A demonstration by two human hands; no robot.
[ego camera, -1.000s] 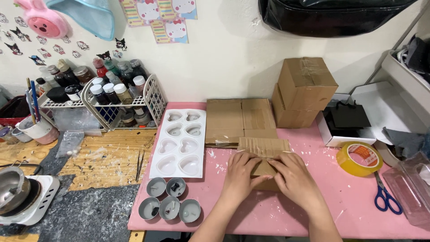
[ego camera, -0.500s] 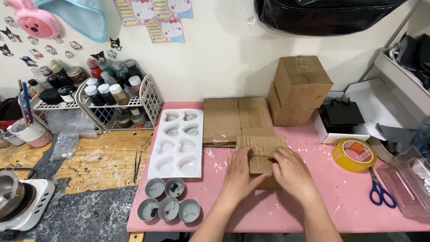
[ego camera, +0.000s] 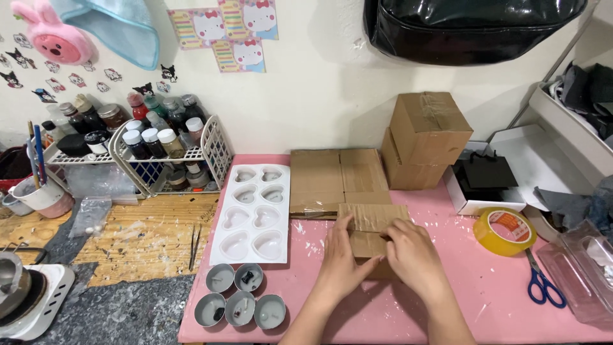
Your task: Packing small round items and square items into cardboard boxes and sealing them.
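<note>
A small carton [ego camera: 370, 239] lies on the pink mat [ego camera: 498, 287], close to the person's body and in easy reach. The left hand [ego camera: 341, 252] rests flat with fingers spread along its left side, bracing it. The right hand [ego camera: 412, 252] curls over the right side, fingertips pressing a flap down toward the middle, so both hands pin the cardboard rather than grip it. Just behind lie flattened cartons [ego camera: 338, 179] and two stacked boxes [ego camera: 424, 140]. Tape [ego camera: 504, 225] and scissors [ego camera: 543, 284] sit to the right, a heart mould [ego camera: 252, 214] to the left.
</note>
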